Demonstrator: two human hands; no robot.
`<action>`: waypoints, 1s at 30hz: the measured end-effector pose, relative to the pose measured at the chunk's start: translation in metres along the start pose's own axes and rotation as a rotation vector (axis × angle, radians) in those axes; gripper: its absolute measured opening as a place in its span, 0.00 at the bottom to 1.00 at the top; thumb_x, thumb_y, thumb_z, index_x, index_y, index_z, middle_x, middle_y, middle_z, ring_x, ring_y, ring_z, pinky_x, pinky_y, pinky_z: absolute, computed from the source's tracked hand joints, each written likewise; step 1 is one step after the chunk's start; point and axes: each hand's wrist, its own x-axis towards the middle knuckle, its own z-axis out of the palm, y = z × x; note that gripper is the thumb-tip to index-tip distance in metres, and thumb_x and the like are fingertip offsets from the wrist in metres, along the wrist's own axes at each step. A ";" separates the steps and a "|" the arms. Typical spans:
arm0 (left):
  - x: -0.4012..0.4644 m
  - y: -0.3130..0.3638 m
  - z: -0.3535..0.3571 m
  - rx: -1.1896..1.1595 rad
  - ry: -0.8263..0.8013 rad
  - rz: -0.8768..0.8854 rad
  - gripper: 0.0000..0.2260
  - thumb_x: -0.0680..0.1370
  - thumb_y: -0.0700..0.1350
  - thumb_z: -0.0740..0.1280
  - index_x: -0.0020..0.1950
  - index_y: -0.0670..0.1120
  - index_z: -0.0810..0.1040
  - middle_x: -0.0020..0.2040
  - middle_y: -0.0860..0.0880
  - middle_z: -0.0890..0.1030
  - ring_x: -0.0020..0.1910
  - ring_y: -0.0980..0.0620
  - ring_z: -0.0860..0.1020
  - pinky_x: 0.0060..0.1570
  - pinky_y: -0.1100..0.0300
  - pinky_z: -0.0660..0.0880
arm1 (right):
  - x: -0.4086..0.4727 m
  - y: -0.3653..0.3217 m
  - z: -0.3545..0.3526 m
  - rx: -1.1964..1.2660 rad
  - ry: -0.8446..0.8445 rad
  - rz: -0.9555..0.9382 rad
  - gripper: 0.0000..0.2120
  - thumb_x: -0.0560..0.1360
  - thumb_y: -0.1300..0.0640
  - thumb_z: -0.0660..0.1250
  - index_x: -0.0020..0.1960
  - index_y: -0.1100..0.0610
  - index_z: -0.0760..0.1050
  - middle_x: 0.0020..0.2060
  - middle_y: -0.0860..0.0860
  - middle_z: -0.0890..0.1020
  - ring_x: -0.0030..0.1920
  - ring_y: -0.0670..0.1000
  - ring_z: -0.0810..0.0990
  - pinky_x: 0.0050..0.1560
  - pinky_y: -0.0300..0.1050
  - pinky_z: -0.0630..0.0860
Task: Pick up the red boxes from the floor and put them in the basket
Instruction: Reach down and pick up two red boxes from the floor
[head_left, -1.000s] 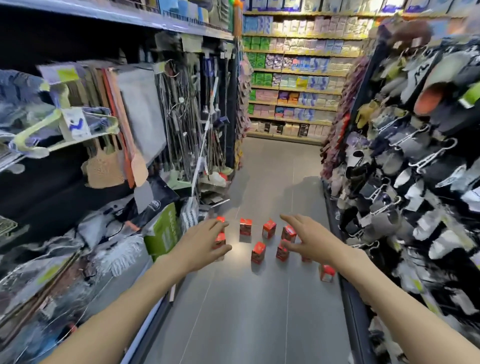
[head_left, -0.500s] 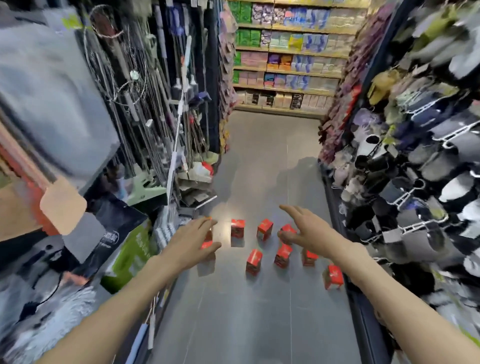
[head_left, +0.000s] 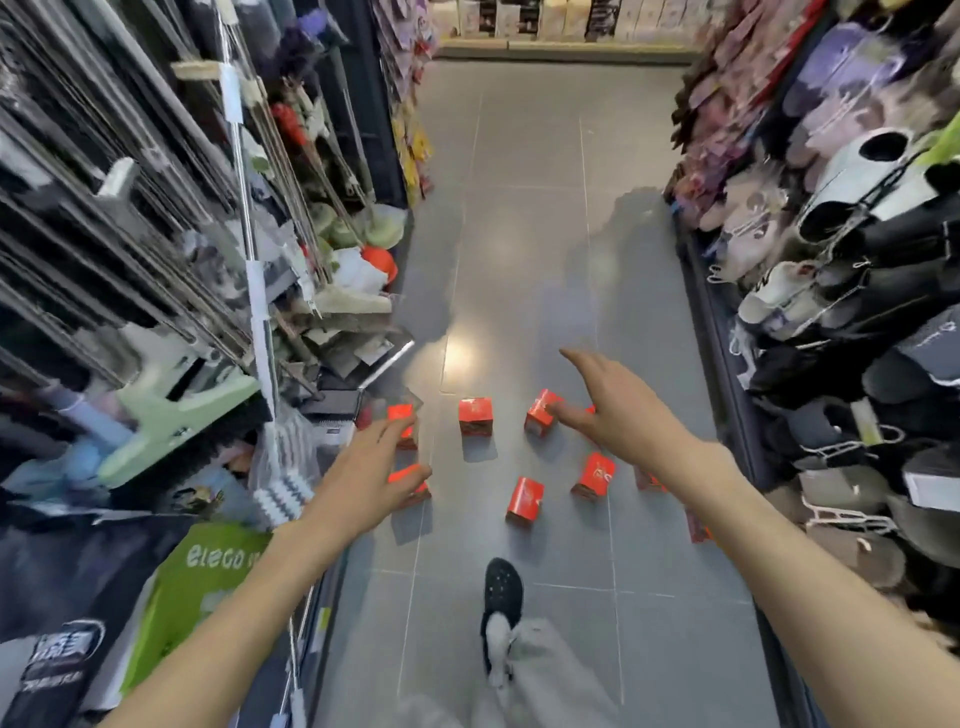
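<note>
Several small red boxes stand scattered on the grey tiled aisle floor: one in the middle of the far row (head_left: 475, 414), one to its right (head_left: 542, 413), two nearer ones (head_left: 525, 499) (head_left: 594, 474). My left hand (head_left: 366, 475) is stretched out over the two leftmost boxes (head_left: 410, 480), fingers apart, holding nothing. My right hand (head_left: 615, 408) reaches forward with spread fingers above the right boxes and partly hides some of them. No basket is in view.
Mops, brooms and cleaning goods (head_left: 249, 249) crowd the left shelf down to the floor. Slippers and shoes (head_left: 852, 291) hang on the right rack. My foot in a black clog (head_left: 503, 590) steps forward on the floor (head_left: 524, 208) below the boxes.
The camera has tilted down and moved closer to the boxes. Both hands have stayed stretched out and empty. My foot has come into view at the bottom.
</note>
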 end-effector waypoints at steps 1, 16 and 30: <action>0.020 -0.014 0.010 -0.020 -0.004 -0.013 0.31 0.76 0.59 0.68 0.75 0.50 0.64 0.69 0.50 0.72 0.67 0.50 0.69 0.66 0.54 0.67 | 0.022 0.005 0.012 0.007 -0.008 0.019 0.35 0.75 0.38 0.66 0.77 0.52 0.59 0.65 0.56 0.74 0.66 0.59 0.72 0.63 0.58 0.72; 0.176 -0.333 0.360 0.006 -0.271 -0.272 0.51 0.66 0.63 0.75 0.78 0.41 0.54 0.74 0.40 0.65 0.73 0.40 0.64 0.72 0.45 0.63 | 0.213 0.133 0.369 0.098 -0.130 0.165 0.35 0.75 0.40 0.66 0.77 0.52 0.59 0.72 0.52 0.71 0.62 0.57 0.75 0.64 0.57 0.72; 0.192 -0.451 0.541 0.305 -0.391 -0.227 0.38 0.60 0.44 0.79 0.67 0.43 0.68 0.57 0.43 0.77 0.55 0.39 0.75 0.53 0.48 0.70 | 0.195 0.201 0.548 0.187 -0.228 0.383 0.38 0.74 0.38 0.65 0.78 0.47 0.55 0.71 0.51 0.71 0.70 0.54 0.69 0.68 0.56 0.69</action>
